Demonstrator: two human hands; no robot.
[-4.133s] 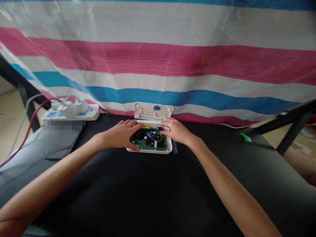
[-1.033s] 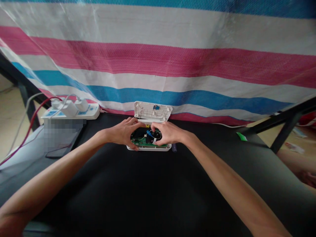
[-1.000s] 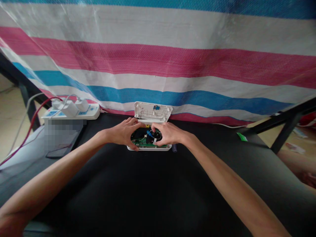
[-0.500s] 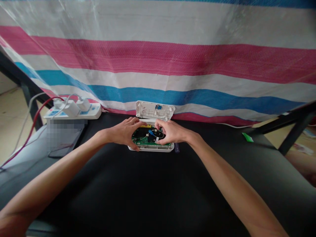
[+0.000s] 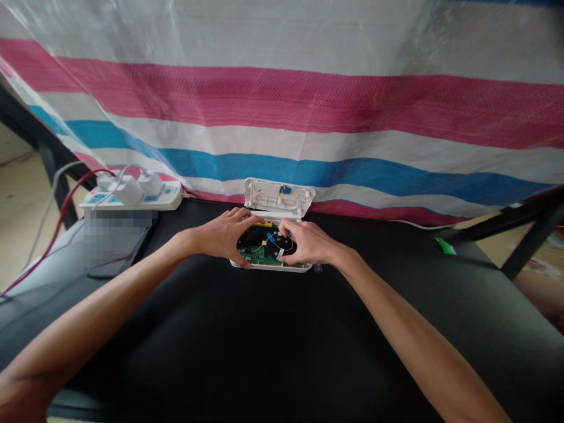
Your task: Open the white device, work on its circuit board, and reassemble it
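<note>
An opened white plastic casing (image 5: pixel 286 268) lies on the black tabletop, with a green circuit board (image 5: pixel 257 258) inside. A thin pale cable loops over the board, with a blue connector (image 5: pixel 272 239) on it. My left hand (image 5: pixel 222 235) curves round the casing's left end, its thumb at the front rim and its fingers towards the back. My right hand (image 5: pixel 311 242) bends over the right end, with thumb and forefinger on the board around the cable loop; its other fingers are hidden. Behind stands a white cover (image 5: pixel 277 198), inner side facing me.
A white power strip (image 5: pixel 170 197) with chargers and cables stands at the back left, by a dark flat object (image 5: pixel 141 241) that is partly blurred out. A green packet (image 5: pixel 446 247) lies at the right. A striped sheet (image 5: pixel 304 100) hangs behind the table.
The view has shifted slightly. Both hands stay at the casing in nearly the same grip. The blue connector looks slightly turned, and less of the purple item by the right end shows.
</note>
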